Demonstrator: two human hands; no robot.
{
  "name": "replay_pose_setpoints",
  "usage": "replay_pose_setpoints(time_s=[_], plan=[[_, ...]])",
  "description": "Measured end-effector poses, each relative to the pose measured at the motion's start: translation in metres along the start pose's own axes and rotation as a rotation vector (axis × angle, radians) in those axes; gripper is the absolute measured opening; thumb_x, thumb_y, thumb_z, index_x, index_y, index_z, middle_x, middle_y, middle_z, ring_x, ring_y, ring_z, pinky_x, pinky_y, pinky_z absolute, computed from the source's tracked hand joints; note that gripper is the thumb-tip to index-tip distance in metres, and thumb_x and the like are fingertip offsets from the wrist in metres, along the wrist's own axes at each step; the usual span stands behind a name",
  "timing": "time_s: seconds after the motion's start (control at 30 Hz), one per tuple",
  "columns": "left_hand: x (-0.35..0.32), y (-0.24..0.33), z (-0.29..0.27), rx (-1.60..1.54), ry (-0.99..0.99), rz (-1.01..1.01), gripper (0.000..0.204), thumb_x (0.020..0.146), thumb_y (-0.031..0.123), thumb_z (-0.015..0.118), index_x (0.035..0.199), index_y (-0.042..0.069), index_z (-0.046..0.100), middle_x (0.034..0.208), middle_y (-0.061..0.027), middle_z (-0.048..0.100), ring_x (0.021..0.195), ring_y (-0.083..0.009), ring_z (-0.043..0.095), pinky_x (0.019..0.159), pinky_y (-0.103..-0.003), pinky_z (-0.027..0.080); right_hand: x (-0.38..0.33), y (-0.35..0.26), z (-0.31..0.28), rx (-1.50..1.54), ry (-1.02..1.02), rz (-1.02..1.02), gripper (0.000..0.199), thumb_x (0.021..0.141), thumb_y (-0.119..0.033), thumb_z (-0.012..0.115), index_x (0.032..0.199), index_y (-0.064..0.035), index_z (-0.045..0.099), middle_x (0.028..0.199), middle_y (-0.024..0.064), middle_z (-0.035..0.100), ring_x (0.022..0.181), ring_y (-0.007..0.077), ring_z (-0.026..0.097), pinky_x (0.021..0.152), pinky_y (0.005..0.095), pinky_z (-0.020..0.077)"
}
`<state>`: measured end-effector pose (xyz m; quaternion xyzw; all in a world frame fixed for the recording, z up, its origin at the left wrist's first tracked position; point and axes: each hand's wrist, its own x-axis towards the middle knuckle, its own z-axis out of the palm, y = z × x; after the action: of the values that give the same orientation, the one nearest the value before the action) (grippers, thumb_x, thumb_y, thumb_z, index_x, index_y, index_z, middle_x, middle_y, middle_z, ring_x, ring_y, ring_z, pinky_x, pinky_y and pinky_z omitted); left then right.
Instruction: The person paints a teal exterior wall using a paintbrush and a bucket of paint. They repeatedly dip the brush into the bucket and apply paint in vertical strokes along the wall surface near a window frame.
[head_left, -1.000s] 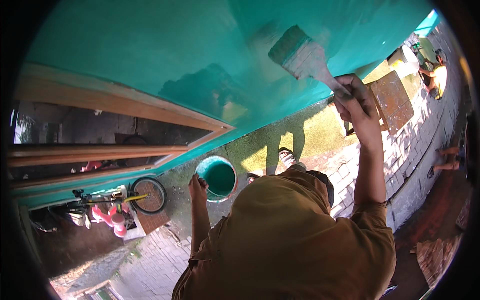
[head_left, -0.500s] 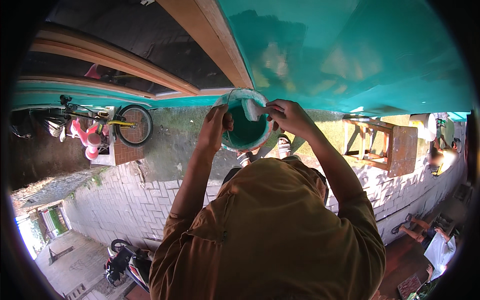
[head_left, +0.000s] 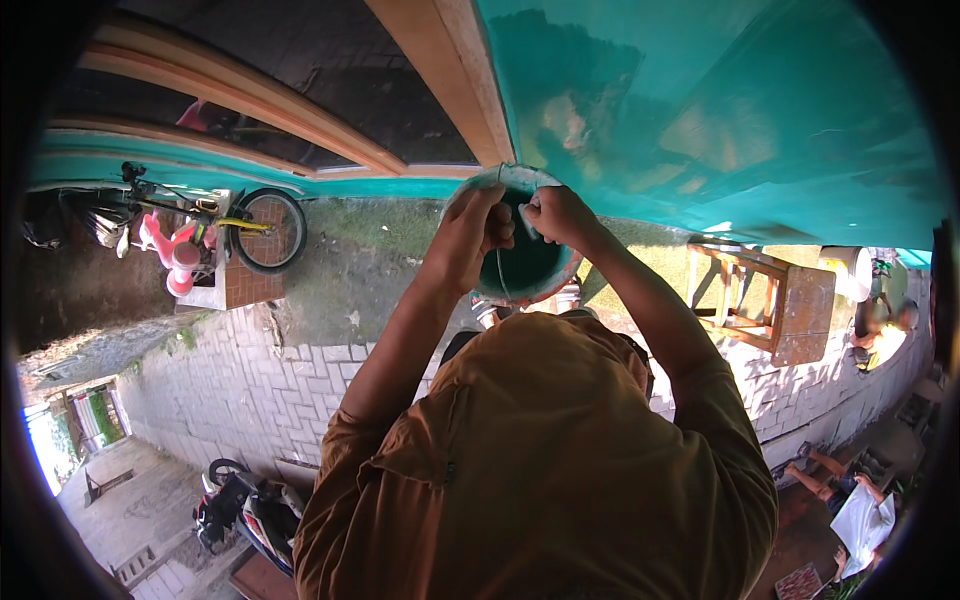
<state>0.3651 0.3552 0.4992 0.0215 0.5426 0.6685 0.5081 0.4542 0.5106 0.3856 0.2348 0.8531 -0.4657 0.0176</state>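
Observation:
A round bucket [head_left: 562,284] with a paint-smeared rim hangs in front of me against the wall. Dark green paint [head_left: 522,265] shows inside it. My left hand [head_left: 472,232] is closed at the bucket's left side, on its thin wire handle [head_left: 503,272], which runs across the opening. Over the right part of the opening, my right hand [head_left: 562,216] is closed round a paintbrush; the fist and bucket hide most of the brush now, and its pale, wide head showed a moment earlier. The glossy teal wall [head_left: 700,130] rises just beyond the bucket.
A wood-framed window [head_left: 300,120] adjoins the wall at left. A bicycle [head_left: 268,230] and pink toy [head_left: 178,255] stand left, a motorbike [head_left: 250,515] lower left. At right are a wooden table [head_left: 800,315], a white bucket [head_left: 848,270] and other people. Paving [head_left: 270,380] lies below.
The bucket has shifted slightly right. My right hand has lowered the brush into the bucket, so its pale head has gone from sight. My left hand has moved right with the handle.

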Motion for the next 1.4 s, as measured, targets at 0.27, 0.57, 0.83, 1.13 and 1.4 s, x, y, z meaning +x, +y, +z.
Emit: replay_pose_setpoints(time_s=[0.27,0.57,0.83,1.13,1.4], plan=[[-0.009,0.012,0.005,-0.024,-0.034,0.046,0.022,0.098,0.026,0.053,0.101,0.005,0.053,0.080,-0.0046,0.054,0.071,-0.0173,0.053,0.068,-0.035,0.046,0.003,-0.005,0.006,-0.091,0.093,-0.092,0.031,0.084,-0.021,0.053,0.060,-0.0019,0.061,0.046,0.0090,0.058,0.051,0.0257,0.064,0.066,0.0384,0.0555],[-0.007,0.017,-0.006,-0.077,-0.012,0.077,0.025,0.098,0.029,0.051,0.103,0.004,0.050,0.080,-0.0057,0.054,0.072,-0.0177,0.053,0.070,-0.037,0.049,-0.014,-0.038,-0.036,0.180,-0.049,0.080,0.030,0.092,-0.024,0.056,0.089,0.0049,0.063,0.068,0.0105,0.066,0.052,0.0165,0.065,0.046,0.0294,0.0493],[0.002,0.021,-0.014,-0.138,0.020,0.080,0.024,0.097,0.031,0.051,0.097,0.007,0.051,0.080,-0.0042,0.052,0.073,-0.0177,0.053,0.074,-0.039,0.050,-0.033,-0.026,-0.034,0.585,0.043,0.200,0.031,0.095,-0.025,0.053,0.095,0.0042,0.062,0.075,0.0114,0.067,0.053,0.0163,0.065,0.045,0.0286,0.0488],[0.006,0.015,-0.027,-0.239,0.054,0.114,0.023,0.095,0.031,0.055,0.092,0.009,0.050,0.078,-0.0024,0.049,0.071,-0.0169,0.049,0.072,-0.038,0.048,-0.076,0.012,-0.026,1.153,-0.090,0.213,0.028,0.094,-0.022,0.052,0.096,0.0022,0.065,0.081,0.0111,0.068,0.061,0.0148,0.064,0.052,0.0258,0.0497],[0.014,0.009,-0.050,-0.233,0.078,0.104,0.021,0.095,0.031,0.055,0.086,0.013,0.049,0.076,-0.0017,0.050,0.070,-0.0167,0.050,0.071,-0.038,0.047,-0.119,-0.007,-0.033,1.179,-0.014,0.079,0.020,0.097,-0.012,0.044,0.111,0.0010,0.050,0.081,0.0081,0.057,0.061,0.0136,0.053,0.051,0.0286,0.0414]])
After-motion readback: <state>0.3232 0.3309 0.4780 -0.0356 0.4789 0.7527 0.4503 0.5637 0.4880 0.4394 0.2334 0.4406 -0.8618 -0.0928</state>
